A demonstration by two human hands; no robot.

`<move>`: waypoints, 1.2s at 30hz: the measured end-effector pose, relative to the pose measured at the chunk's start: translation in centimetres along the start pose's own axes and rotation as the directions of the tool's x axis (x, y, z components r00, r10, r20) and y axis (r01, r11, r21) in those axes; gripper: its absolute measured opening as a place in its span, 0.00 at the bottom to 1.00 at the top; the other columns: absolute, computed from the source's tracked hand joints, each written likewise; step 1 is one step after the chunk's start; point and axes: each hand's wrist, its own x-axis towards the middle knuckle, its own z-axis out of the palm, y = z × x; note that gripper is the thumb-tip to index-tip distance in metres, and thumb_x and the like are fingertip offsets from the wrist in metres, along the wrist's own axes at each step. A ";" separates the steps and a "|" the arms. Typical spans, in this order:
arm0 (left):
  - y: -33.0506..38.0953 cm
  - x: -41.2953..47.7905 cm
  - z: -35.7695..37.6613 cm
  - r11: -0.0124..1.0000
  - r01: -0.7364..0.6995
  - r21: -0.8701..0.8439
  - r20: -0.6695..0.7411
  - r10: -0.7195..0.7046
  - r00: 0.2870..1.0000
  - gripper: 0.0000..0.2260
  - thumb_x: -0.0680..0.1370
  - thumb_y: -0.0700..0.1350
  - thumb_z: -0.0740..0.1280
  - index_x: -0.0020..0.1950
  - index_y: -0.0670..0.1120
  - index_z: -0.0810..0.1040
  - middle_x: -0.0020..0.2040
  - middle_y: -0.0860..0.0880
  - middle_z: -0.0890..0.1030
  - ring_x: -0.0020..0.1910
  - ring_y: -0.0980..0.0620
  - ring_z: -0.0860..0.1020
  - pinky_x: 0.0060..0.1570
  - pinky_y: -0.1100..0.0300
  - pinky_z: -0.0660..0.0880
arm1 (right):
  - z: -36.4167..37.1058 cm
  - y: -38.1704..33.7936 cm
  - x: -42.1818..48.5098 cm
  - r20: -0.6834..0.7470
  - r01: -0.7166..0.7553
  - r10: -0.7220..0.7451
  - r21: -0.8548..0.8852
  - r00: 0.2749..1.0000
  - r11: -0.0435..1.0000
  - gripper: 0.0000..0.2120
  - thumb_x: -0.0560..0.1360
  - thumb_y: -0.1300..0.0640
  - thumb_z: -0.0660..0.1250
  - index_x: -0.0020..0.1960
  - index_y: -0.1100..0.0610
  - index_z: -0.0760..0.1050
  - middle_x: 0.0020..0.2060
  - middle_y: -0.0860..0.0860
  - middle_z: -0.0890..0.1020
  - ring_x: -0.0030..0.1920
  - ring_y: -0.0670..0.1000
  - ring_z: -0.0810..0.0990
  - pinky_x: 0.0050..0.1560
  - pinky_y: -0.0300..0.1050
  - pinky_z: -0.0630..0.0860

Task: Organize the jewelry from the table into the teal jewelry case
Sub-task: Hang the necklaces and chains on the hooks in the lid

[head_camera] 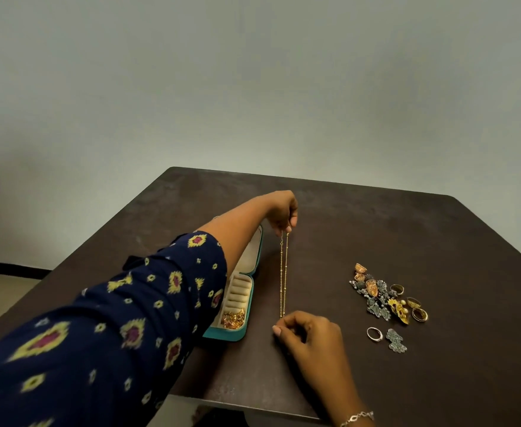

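A person drew a thin gold beaded chain (284, 272) taut between two hands over a dark brown table (376, 226), apparently to straighten it and keep it from tangling before stowing it. The left hand (284, 214), reaching across from a navy patterned sleeve (148, 303), pinched both clasp ends together at the far end. The right hand (310, 334), fingers curled, pinched the folded loop at the near end.

Doubled, the chain ran as two fine parallel strands studded with tiny beads, just right of the open teal jewelry case (231, 334). Whether it touched the tabletop could not be told.

The case lay open lengthwise with its cream lining showing, its padded ring rolls (241, 291) bare and a tangle of gold pieces (234, 318) already in the nearest compartment. That suggested the sorting was under way but far from done.

Well to the right waited a heap of gold and oxidised-silver earrings and rings (382, 298), with a silver ring (374, 334) and a silver leaf-shaped earring (396, 340) lying nearer. A silver bracelet (357, 417) circled the right wrist.
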 end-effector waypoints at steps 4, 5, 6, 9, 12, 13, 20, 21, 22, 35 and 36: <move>-0.3 1.2 0.9 0.998 0.039 0.055 0.075 -0.043 0.996 0.09 0.75 0.29 0.61 0.37 0.39 0.74 0.34 0.44 0.77 0.33 0.50 0.78 0.34 0.60 0.79 | 0.2 0.3 0.3 -0.001 0.007 -0.007 -0.037 1.000 0.999 0.05 0.70 0.55 0.71 0.35 0.51 0.80 0.31 0.49 0.82 0.41 0.44 0.78 0.34 0.31 0.70; -0.4 1.5 1.2 0.996 0.049 0.077 0.094 -0.056 0.994 0.09 0.75 0.29 0.61 0.37 0.39 0.74 0.35 0.43 0.77 0.34 0.48 0.78 0.35 0.59 0.79 | 0.2 0.3 0.3 -0.001 0.011 -0.011 -0.046 1.000 0.999 0.06 0.70 0.55 0.71 0.35 0.49 0.79 0.31 0.49 0.81 0.40 0.44 0.78 0.33 0.31 0.69; -0.6 1.8 1.4 0.993 0.056 0.100 0.111 -0.067 0.992 0.09 0.75 0.28 0.62 0.38 0.38 0.74 0.35 0.43 0.77 0.35 0.47 0.78 0.35 0.58 0.79 | 0.2 0.4 0.3 -0.002 0.016 -0.016 -0.054 1.000 0.998 0.07 0.70 0.55 0.71 0.34 0.48 0.78 0.30 0.48 0.81 0.38 0.43 0.77 0.32 0.30 0.68; -0.9 2.2 2.0 0.983 0.061 0.174 0.124 -0.084 0.989 0.07 0.75 0.30 0.63 0.39 0.39 0.75 0.35 0.44 0.77 0.33 0.49 0.77 0.34 0.58 0.78 | 0.3 0.5 0.4 0.003 0.033 -0.033 -0.080 0.999 0.996 0.08 0.70 0.55 0.71 0.33 0.48 0.76 0.30 0.47 0.79 0.37 0.42 0.76 0.32 0.30 0.67; -1.0 2.4 2.2 0.971 0.059 0.232 0.125 -0.090 0.988 0.07 0.74 0.32 0.66 0.38 0.42 0.76 0.36 0.46 0.78 0.34 0.50 0.76 0.37 0.58 0.77 | 0.4 0.6 0.4 0.021 0.065 -0.063 -0.117 0.998 0.991 0.06 0.70 0.55 0.70 0.34 0.52 0.78 0.32 0.47 0.80 0.40 0.43 0.75 0.34 0.31 0.67; -0.9 2.4 2.1 0.968 0.062 0.244 0.127 -0.096 0.987 0.07 0.73 0.32 0.67 0.39 0.42 0.76 0.36 0.46 0.78 0.34 0.51 0.76 0.37 0.58 0.77 | 0.4 0.6 0.4 0.025 0.074 -0.071 -0.125 0.997 0.989 0.05 0.69 0.55 0.70 0.35 0.52 0.78 0.32 0.47 0.79 0.40 0.42 0.75 0.34 0.31 0.67; -0.2 1.7 2.0 0.950 0.044 0.308 0.141 -0.092 0.986 0.04 0.72 0.34 0.69 0.41 0.42 0.76 0.34 0.48 0.76 0.34 0.50 0.75 0.32 0.60 0.74 | 0.3 0.6 0.3 0.039 0.085 -0.080 -0.145 0.996 0.986 0.03 0.68 0.55 0.70 0.36 0.52 0.78 0.32 0.47 0.79 0.39 0.42 0.75 0.34 0.31 0.66; -0.1 1.6 2.1 0.945 0.036 0.324 0.129 -0.082 0.988 0.05 0.72 0.34 0.69 0.40 0.42 0.77 0.34 0.48 0.77 0.34 0.50 0.75 0.30 0.61 0.73 | 0.2 0.6 0.3 0.040 0.088 -0.083 -0.137 0.996 0.987 0.04 0.68 0.55 0.70 0.36 0.52 0.79 0.32 0.47 0.80 0.39 0.42 0.75 0.33 0.31 0.66; -0.2 1.5 2.1 0.942 0.030 0.333 0.110 -0.071 0.991 0.05 0.72 0.33 0.68 0.39 0.42 0.77 0.35 0.48 0.78 0.34 0.51 0.76 0.30 0.62 0.72 | 0.1 0.4 0.3 0.040 0.088 -0.084 -0.119 0.996 0.989 0.04 0.69 0.54 0.70 0.35 0.50 0.78 0.31 0.47 0.80 0.38 0.43 0.75 0.33 0.31 0.67; 0.2 -8.6 -0.1 0.964 -0.174 0.203 -0.389 0.243 0.889 0.03 0.72 0.40 0.71 0.42 0.42 0.79 0.38 0.51 0.79 0.40 0.54 0.77 0.47 0.55 0.74 | -0.1 0.1 0.0 0.002 0.042 -0.042 0.008 0.999 0.999 0.05 0.72 0.56 0.67 0.38 0.51 0.78 0.31 0.51 0.81 0.32 0.48 0.76 0.31 0.34 0.67; -0.2 -10.0 0.0 0.967 -0.182 0.175 -0.416 0.241 0.877 0.03 0.72 0.40 0.71 0.42 0.41 0.79 0.37 0.53 0.78 0.39 0.55 0.77 0.47 0.56 0.74 | -0.1 0.1 -0.1 0.002 0.039 -0.039 0.012 0.999 0.999 0.05 0.72 0.56 0.67 0.38 0.51 0.78 0.32 0.50 0.81 0.33 0.48 0.76 0.32 0.35 0.68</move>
